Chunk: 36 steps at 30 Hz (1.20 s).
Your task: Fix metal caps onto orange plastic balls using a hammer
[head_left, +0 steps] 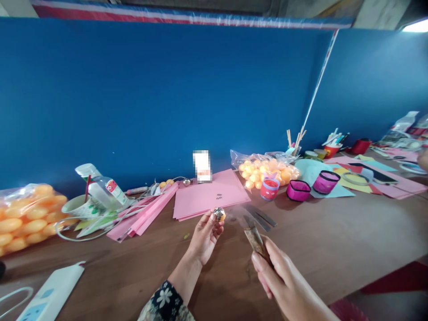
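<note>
Blue partition [160, 93] across the upper frame; brown table [334, 236] below it, running the full width. Stack of pink paper sheets [203, 196] at centre, just beyond the hands; clear bag of orange balls [264, 171] right of it. Right hand [281, 274], lower right, is the larger in view: forearm in from the bottom edge, angled up and left, grip wrapped round a wooden-handled tool [256, 240], thumb laid along the handle's near side. Left hand [205, 236], lower centre, arm rising up and right out of a dark floral sleeve [166, 301]; grip closed in a pinch, thumb and fingertips on a small shiny metallic ball [219, 214], raised at the fingertips near the paper's lower edge. Key relation: ball lies up and left of the right grip; the tool's long axis slants up-left from the fist, roughly toward the ball. Left hand carries the ball, right hand well apart from it. Tool's far end badly blurred; kind of head, and whether it touches the ball, cannot tell. Dark flat strips [262, 217] show just beyond the handle. Ball looks round, no long axis made out.
</note>
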Each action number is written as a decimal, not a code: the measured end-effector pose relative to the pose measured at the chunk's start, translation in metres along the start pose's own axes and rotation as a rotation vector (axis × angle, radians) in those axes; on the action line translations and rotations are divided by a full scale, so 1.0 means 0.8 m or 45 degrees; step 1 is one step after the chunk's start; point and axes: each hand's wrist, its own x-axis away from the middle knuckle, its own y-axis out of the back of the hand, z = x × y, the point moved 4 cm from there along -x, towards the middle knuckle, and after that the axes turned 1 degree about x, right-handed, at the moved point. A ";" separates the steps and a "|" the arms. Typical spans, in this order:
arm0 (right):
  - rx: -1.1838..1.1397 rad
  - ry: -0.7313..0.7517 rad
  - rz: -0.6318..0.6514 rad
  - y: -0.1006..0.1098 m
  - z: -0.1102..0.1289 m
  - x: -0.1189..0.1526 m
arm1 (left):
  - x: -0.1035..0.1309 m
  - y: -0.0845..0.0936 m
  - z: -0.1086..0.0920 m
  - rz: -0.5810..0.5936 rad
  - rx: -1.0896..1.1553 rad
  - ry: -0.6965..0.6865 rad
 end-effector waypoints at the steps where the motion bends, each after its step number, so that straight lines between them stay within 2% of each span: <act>1: -0.002 0.008 -0.006 0.000 0.000 0.000 | 0.000 0.001 0.000 -0.005 0.003 -0.001; 9: 0.018 0.035 -0.009 -0.001 -0.004 0.000 | 0.000 -0.005 0.000 0.058 0.016 -0.015; 14: 0.021 0.004 0.012 -0.001 -0.005 0.000 | 0.001 -0.004 0.000 0.021 0.027 -0.003; 23: 0.078 -0.023 0.076 -0.004 -0.009 -0.001 | 0.003 -0.002 0.001 0.056 -0.035 0.043; 36: 0.069 0.094 0.040 -0.009 -0.005 -0.003 | 0.003 -0.006 0.002 0.151 0.029 0.002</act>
